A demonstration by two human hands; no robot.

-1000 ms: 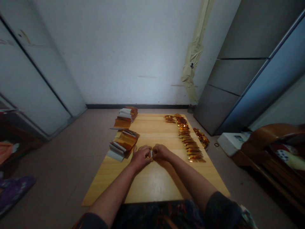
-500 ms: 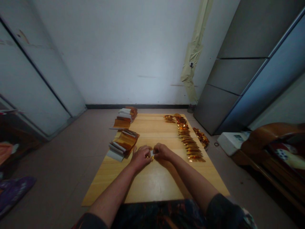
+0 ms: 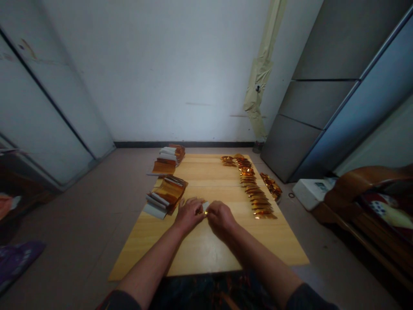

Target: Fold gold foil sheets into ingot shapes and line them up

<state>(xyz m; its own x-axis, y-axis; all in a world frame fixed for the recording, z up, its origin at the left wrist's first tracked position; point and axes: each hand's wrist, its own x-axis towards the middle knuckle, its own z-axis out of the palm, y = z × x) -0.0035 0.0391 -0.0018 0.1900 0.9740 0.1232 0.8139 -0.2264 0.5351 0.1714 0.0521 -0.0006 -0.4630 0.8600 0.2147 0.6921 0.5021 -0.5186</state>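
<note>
In the head view, the person's 2 hands are working close together a little below the centre of the frame, over a pale wooden surface point(image 3: 206, 254). The left hand point(image 3: 189, 214) is grasping a small gold-and-white piece point(image 3: 205, 207) between its bent fingers. The right hand point(image 3: 222, 217) is pinching the same piece from the other side, with its fingers curling inward; the exact contact of the fingertips is partly hiding from the camera. This piece is lying in the narrow gap between the 2 hands, and its white part is showing above a shining gold edge.

Just beside the left hand, toward the left of the frame, a near stack of sheets point(image 3: 174, 189) is lying at the edge of the surface, showing brown-gold and white sides. Above it in the frame, a far stack of sheets point(image 3: 164, 167) is resting at the upper left corner of the surface.

On the right part of the surface, a long row of folded gold pieces point(image 3: 258, 200) is running from the far edge toward the middle right. A small group of gold pieces point(image 3: 228, 161) is sitting near its far end. Beyond the right edge, a heap of gold pieces point(image 3: 271, 186) is standing lower than the surface.
</note>
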